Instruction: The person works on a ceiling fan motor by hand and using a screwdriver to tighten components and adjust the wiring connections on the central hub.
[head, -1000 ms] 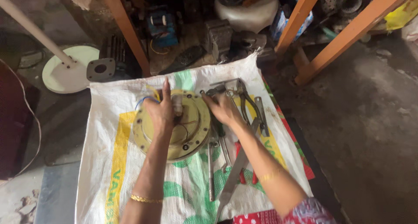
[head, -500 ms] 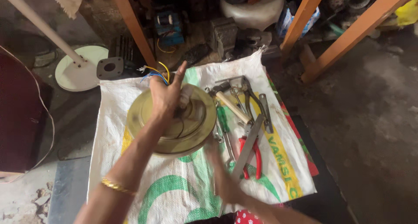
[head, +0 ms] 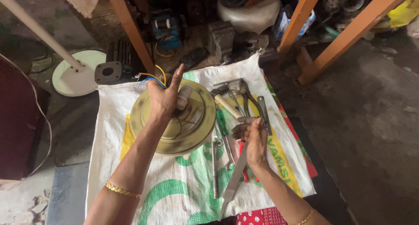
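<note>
So standing over this little floor workshop, far left there's a white round fan base (head: 76,74) with its pole running up out of view, and a small dark metal plate with a hole (head: 108,72) just beside it, all on the bare concrete next to a white woven sack (head: 174,194) spread out as a work mat. On the sack's upper left sits the main thing, a dull yellow-green round motor housing (head: 174,120), looks like a ceiling fan motor, with coloured wires (head: 150,78) poking out past its far edge. The left hand (head: 163,100) is pressed on top of it near the hub, fingers curled around the centre part and the index finger pointing straight up, so it's gripping or steadying the middle rather than the rim. My guess is that disc is cast metal with windings inside, so heavy and stiff, a bit slick with old paint, and the wires are the fragile bit; best taken by the rim with both hands or by the hub, never by the wires. Just right of it lies a row of hand tools (head: 227,120), a wood-handled one, pliers, spanners, a green-handled screwdriver. The right hand (head: 253,137) hovers over those with fingers half bent, touching a long flat metal file (head: 235,177), though I can't tell if it's actually closed on it. Behind it all, orange wooden table legs (head: 349,32) and a pile of junk parts
</note>
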